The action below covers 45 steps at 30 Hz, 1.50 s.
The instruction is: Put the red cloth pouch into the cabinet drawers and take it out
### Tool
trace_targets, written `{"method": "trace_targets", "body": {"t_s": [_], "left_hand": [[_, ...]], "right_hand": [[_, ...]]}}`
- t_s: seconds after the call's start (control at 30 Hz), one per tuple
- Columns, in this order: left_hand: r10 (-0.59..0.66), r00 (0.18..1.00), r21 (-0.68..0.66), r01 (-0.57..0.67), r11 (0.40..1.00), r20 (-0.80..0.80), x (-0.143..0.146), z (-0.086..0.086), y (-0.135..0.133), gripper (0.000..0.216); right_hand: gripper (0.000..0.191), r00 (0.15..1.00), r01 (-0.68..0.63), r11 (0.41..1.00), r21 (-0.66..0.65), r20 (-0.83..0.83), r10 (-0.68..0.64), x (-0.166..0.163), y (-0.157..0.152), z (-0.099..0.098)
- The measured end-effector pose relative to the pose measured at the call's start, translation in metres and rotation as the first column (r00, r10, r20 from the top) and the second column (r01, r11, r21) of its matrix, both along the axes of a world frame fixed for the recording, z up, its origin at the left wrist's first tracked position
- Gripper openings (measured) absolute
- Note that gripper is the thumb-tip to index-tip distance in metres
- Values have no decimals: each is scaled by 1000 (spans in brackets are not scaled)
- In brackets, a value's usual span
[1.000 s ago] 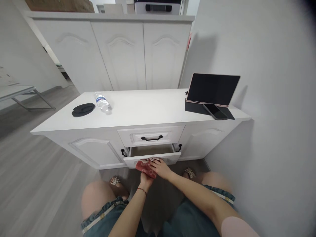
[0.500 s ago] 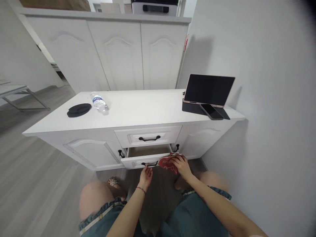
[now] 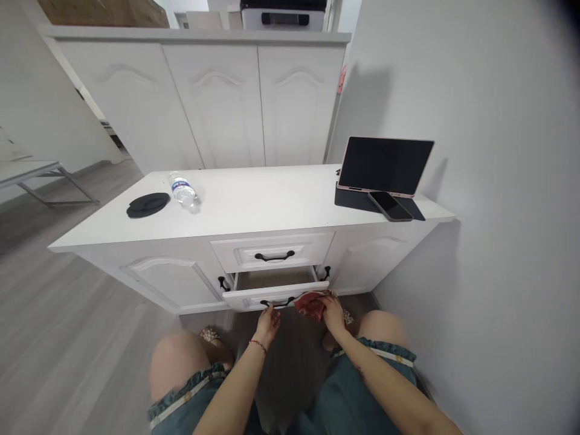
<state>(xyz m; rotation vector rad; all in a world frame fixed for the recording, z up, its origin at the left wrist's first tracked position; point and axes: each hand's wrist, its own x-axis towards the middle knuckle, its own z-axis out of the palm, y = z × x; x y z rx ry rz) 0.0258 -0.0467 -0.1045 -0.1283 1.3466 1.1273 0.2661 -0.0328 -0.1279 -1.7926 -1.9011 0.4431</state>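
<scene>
My left hand [image 3: 267,320] reaches up to the black handle [image 3: 277,302] of the lower drawer [image 3: 247,298], its fingers curled at the handle. That drawer of the white sideboard [image 3: 254,211] stands pulled out a little. My right hand [image 3: 333,311] is closed on a red patterned cloth [image 3: 310,304], held against the right end of the drawer front. The upper drawer [image 3: 272,251] above is closed.
On the sideboard top lie a black round item [image 3: 147,204] and a water bottle [image 3: 181,190] at the left, a tablet [image 3: 385,165] on a stand and a phone [image 3: 389,206] at the right. A wall is close on the right. Tall white cabinets [image 3: 217,96] stand behind.
The red cloth went from the drawer's middle, under both hands, to its right end in my right hand. My left hand let it go and moved to the drawer handle.
</scene>
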Motion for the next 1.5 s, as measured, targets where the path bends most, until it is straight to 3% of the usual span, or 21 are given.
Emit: {"method": "trace_targets", "body": {"t_s": [0.13, 0.5, 0.7, 0.93, 1.5], "left_hand": [[-70, 997, 4, 70, 998, -46, -2, -3, 1, 10], [-116, 987, 38, 121, 992, -113, -5, -6, 1, 12], [-152, 974, 53, 163, 985, -170, -4, -5, 8, 14], [-201, 951, 19, 211, 977, -235, -4, 4, 25, 12], [-255, 926, -24, 259, 966, -280, -5, 15, 72, 10]], "right_hand": [[50, 998, 19, 972, -232, -51, -32, -18, 0, -10], [49, 979, -193, 818, -541, -158, 126, -65, -17, -31], [45, 952, -298, 763, -574, -234, 195, -80, -45, -28], [39, 949, -306, 751, -585, -252, 190, -91, -70, -22], [30, 953, -267, 756, -597, -281, 115, -99, -80, -24]]}}
